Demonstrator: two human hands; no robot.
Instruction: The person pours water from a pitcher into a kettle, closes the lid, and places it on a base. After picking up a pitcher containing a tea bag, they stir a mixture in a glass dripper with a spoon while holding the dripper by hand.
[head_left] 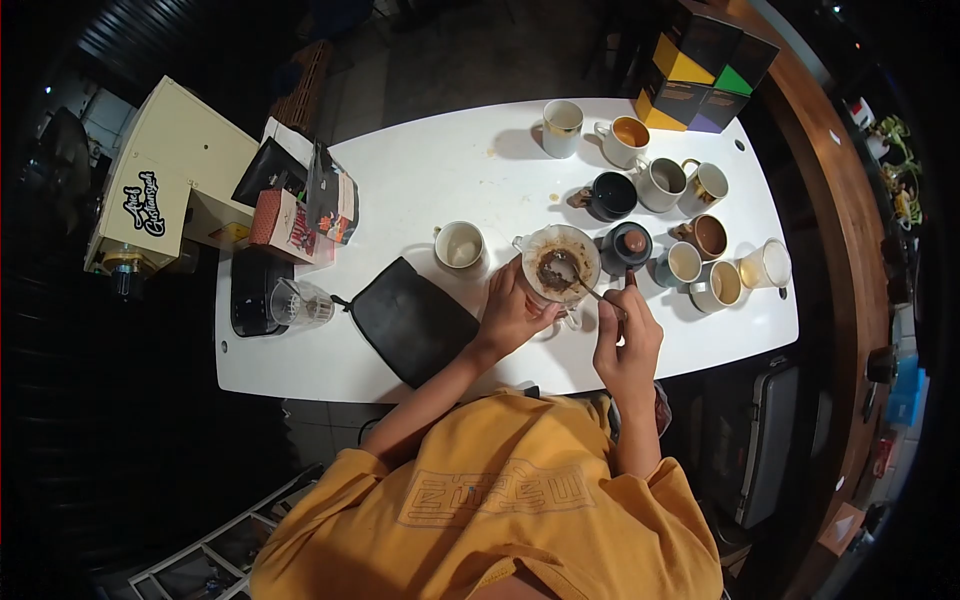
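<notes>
We found the dripper (pixel 560 262) standing on the white table (pixel 420 170) near its front edge, between a white cup (pixel 460 246) and a black cup (pixel 627 245). The left hand (pixel 510 315) gripped the dripper's near-left side, fingers curled and pressed together against the wall. The right hand (pixel 628 338) pinched the spoon (pixel 597 294) by its handle between thumb and fingertips, with the other fingers folded (we could not make out their exact lay). The spoon's bowl lay in the wet brown grounds. In our judgement the stirring would go best with the left hand bracing the dripper squarely and the spoon worked in small, shallow circles clear of the wall. A hard scrape could tip the dripper towards the crowded cups at right.
</notes>
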